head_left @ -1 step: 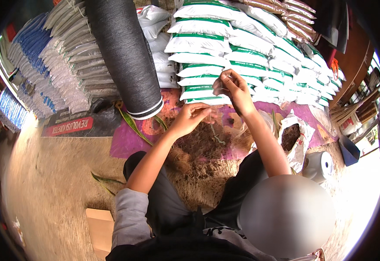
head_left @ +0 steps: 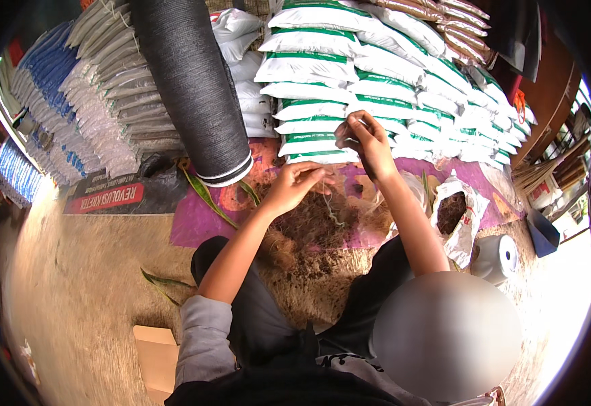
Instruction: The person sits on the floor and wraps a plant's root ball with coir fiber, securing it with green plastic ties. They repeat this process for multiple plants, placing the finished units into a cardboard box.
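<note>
Pinching a pale strand (head_left: 334, 212), the left fingers (head_left: 305, 167) could snap it by overpulling; whether the right fingers (head_left: 368, 123) grip anything is unclear.

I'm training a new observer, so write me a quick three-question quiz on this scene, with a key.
1. Which is higher in the picture: the left hand or the right hand?
2. True or false: the black roll is left of the open bag.
3. Fill in: the brown fibre lies mostly on a ____ sheet.

Key: 1. The right hand. 2. True. 3. Purple.
</note>
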Demonstrator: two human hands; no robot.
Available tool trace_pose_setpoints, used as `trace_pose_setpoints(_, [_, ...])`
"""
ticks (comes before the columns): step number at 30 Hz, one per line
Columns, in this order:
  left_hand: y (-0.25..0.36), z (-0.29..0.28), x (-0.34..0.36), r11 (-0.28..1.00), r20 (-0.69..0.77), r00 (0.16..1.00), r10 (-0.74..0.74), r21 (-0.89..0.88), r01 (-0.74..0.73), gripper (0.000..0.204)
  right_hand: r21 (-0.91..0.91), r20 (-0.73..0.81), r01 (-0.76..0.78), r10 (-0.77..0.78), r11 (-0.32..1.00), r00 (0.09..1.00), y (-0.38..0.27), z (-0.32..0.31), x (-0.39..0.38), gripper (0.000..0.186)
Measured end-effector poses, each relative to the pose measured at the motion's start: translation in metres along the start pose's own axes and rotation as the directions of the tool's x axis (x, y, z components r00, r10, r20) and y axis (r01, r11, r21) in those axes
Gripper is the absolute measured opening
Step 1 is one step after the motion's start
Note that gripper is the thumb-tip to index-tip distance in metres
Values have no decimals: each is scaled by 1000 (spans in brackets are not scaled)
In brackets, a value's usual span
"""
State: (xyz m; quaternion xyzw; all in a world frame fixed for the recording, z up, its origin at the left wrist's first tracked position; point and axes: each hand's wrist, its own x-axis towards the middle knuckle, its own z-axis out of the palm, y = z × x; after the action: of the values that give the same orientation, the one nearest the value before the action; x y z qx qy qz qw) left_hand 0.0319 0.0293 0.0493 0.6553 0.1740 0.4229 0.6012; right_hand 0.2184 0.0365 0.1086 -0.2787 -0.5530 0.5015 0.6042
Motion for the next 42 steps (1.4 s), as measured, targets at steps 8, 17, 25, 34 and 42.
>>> trace_pose_setpoints(8, [-40,-16,-12,946,-251,934,-255,-265,187,33,-338,-138,-538,525,772,840,105,-34,-39,64])
trace_pose_setpoints(17, [-38,-64,-30,984,-612,784,-101,54,169,25,-517,206,-487,654,704,727,82,-30,-43,38])
trace_pose_setpoints(25, [-13,-117,-69,714,-709,669,223,586,383,20,-688,-140,-289,269,666,953,63,-112,-49,29])
trace_pose_setpoints(34, [35,-152,-149,733,-857,463,227,464,498,25,-866,-381,-402,128,298,916,32,-186,-99,22])
trace_pose_setpoints(42, [54,-159,-209,595,-919,330,215,391,702,26,-786,-582,-576,-46,-226,812,-6,-231,-163,23])
